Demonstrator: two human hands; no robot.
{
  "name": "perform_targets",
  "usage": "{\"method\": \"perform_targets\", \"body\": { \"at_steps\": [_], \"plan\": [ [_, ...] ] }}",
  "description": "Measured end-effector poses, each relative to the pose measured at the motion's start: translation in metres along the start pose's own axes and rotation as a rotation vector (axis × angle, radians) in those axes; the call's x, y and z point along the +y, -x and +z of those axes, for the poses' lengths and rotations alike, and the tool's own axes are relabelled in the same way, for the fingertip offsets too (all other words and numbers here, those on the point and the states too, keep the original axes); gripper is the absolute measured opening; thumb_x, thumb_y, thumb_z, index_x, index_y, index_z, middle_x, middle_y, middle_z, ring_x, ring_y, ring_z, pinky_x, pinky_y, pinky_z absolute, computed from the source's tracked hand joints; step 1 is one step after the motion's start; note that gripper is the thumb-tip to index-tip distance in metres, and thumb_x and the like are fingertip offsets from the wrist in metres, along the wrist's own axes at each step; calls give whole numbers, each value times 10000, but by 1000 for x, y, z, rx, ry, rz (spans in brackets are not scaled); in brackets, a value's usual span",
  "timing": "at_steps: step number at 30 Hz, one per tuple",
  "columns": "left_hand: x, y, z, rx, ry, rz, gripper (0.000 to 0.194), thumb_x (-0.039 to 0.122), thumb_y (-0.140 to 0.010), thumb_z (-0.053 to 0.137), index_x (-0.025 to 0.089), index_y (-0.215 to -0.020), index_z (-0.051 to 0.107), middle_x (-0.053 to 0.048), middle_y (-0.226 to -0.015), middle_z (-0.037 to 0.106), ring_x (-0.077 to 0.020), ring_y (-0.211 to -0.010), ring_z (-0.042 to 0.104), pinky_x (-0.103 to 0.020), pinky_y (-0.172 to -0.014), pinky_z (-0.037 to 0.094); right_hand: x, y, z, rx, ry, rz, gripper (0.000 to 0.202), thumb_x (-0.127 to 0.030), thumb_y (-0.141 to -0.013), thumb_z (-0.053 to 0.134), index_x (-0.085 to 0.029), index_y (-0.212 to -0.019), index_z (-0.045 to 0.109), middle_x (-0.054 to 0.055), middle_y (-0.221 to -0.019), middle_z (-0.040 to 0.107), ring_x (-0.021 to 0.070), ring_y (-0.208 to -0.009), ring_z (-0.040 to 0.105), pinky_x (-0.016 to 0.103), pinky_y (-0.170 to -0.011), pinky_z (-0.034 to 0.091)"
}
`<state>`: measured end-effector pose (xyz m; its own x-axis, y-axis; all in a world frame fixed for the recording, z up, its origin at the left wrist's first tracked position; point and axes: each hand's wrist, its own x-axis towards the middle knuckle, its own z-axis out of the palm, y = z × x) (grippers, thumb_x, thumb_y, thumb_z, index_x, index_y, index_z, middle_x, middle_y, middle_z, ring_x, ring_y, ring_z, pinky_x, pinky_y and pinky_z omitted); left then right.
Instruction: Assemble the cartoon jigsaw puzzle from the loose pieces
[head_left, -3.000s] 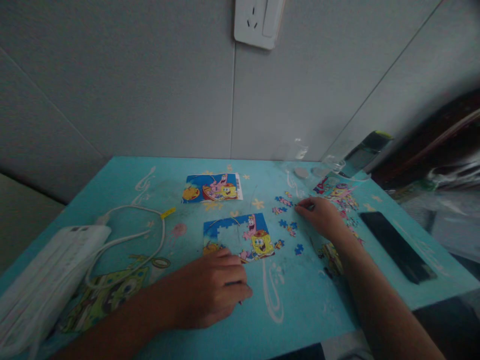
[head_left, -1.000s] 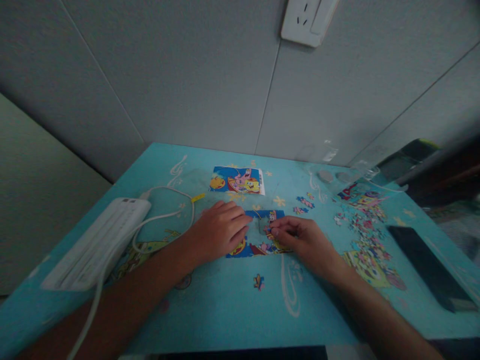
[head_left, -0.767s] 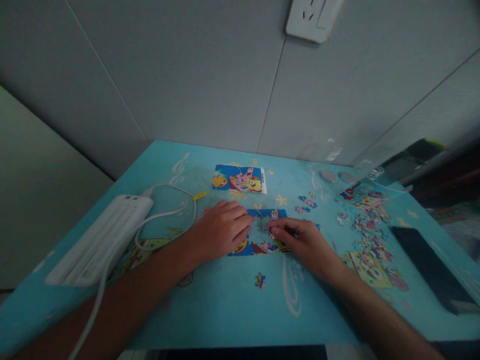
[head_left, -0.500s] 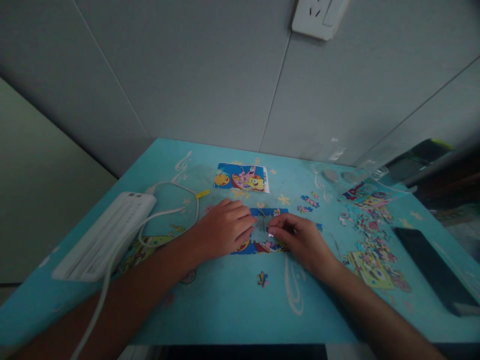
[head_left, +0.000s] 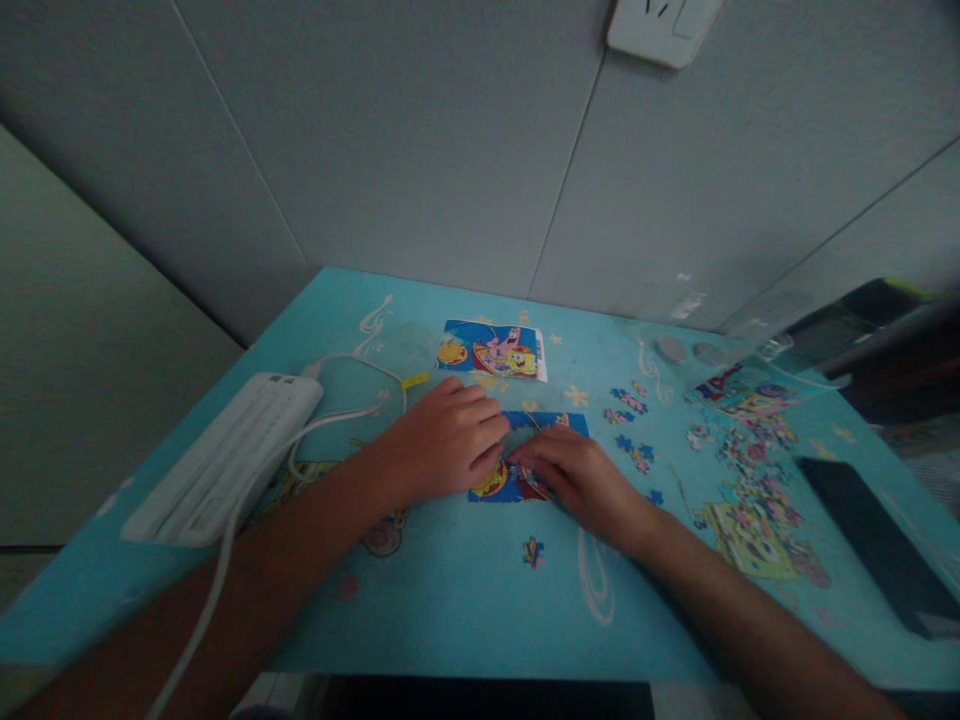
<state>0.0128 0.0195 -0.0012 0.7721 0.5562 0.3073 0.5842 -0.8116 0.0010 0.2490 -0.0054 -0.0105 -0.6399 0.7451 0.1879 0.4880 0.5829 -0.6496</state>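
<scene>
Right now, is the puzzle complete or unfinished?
Unfinished: the puzzle has a gap near the right hand, and loose pieces lie farther right.

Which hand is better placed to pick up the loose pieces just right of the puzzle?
Probably right: the right hand is nearer the loose pieces, while the left hand is at the left side of the puzzle, farther off.

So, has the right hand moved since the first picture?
Yes, left relative to the printed card: the right hand went from the loose pieces to the puzzle.
</scene>
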Motion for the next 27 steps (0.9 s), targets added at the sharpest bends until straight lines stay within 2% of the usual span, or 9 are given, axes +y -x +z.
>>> {"method": "perform_targets", "body": {
  "at_steps": [7, 13, 20, 27],
  "plan": [
    [8, 0, 0, -51, 36, -9, 141, 293, -867, 589, 190, -772, 573, -43, -810, 584, -223, -817, 531, -379, -763, 373, 1, -2, 1, -22, 47, -49, 233, -188, -1004, 505, -224, -1071, 725, 51, -971, 700, 202, -911, 616, 375, -864, 475],
    [9, 0, 1, -66, 65, -10, 199, 365, -869, 612, 193, -772, 583, -45, -811, 585, -227, -817, 538, -384, -756, 389, 2, -2, 0, -26, 111, -71, 242, -179, -992, 525, -246, -1100, 731, 48, -990, 705, 209, -916, 612, 381, -854, 468],
    [8, 1, 4, -83, 89, -20, 209, 375, -870, 614, 192, -771, 590, -44, -819, 596, -223, -819, 549, -384, -772, 400, -2, -4, 2, -28, 271, -113, 190, -230, -974, 584, -270, -1073, 740, 45, -932, 703, 220, -886, 610, 401, -842, 450],
    [10, 1, 4, -102, 101, -42, 208, 352, -891, 577, 197, -753, 581, -38, -807, 588, -222, -817, 543, -390, -775, 395, -10, -3, 3, 19, 338, -44, 167, -221, -974, 575, -220, -1043, 727, 75, -969, 674, 224, -905, 601, 389, -839, 460]
  ]
}}
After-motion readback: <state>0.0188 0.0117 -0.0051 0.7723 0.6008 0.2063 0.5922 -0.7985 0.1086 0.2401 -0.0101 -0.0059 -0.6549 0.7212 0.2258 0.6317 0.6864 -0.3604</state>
